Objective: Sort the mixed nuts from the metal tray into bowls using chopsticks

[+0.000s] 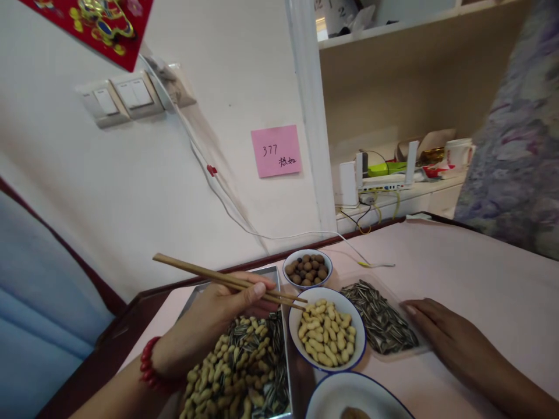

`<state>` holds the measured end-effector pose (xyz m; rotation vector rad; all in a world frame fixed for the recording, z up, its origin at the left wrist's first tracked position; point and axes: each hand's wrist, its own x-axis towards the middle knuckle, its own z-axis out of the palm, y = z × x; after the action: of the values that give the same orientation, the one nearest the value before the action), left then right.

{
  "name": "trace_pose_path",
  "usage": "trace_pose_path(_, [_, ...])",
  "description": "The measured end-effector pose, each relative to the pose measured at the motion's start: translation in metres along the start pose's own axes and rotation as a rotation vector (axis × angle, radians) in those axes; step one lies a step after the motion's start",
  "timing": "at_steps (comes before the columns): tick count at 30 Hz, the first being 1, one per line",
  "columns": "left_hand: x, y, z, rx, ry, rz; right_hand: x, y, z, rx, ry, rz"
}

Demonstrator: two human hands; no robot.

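My left hand [218,317] is closed around a pair of wooden chopsticks [205,273], whose tips reach the rim of a white bowl of peanuts [326,334]. It hovers over a metal tray [244,372] filled with mixed peanuts and sunflower seeds. My right hand [441,331] lies flat on the pink table, fingers stretched out, touching the edge of a clear tray of sunflower seeds [379,317]. A small bowl of brown nuts [307,269] stands behind the peanut bowl.
A white plate [356,398] with a brown item sits at the front edge. A white cable [244,224] runs down the wall onto the table. A pink note [276,151] hangs on the wall. A shelf with a router [384,174] stands behind.
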<state>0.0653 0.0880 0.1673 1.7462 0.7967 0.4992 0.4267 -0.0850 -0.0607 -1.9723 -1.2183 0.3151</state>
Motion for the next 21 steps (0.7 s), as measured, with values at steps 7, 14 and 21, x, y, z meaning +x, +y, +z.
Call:
trace_pose_path(7, [-0.023,-0.011,-0.042,0.001,0.119,-0.019,-0.002,-0.003,-0.007,-0.040,0.022,0.055])
trace_pose_path(14, [-0.035,-0.045,-0.056,0.150,-0.109,-0.073,-0.002,0.001,-0.007,-0.050,0.025,0.145])
trace_pose_path(21, [-0.030,-0.068,-0.051,0.276,-0.224,-0.011,-0.002,0.026,-0.003,-0.006,0.035,0.149])
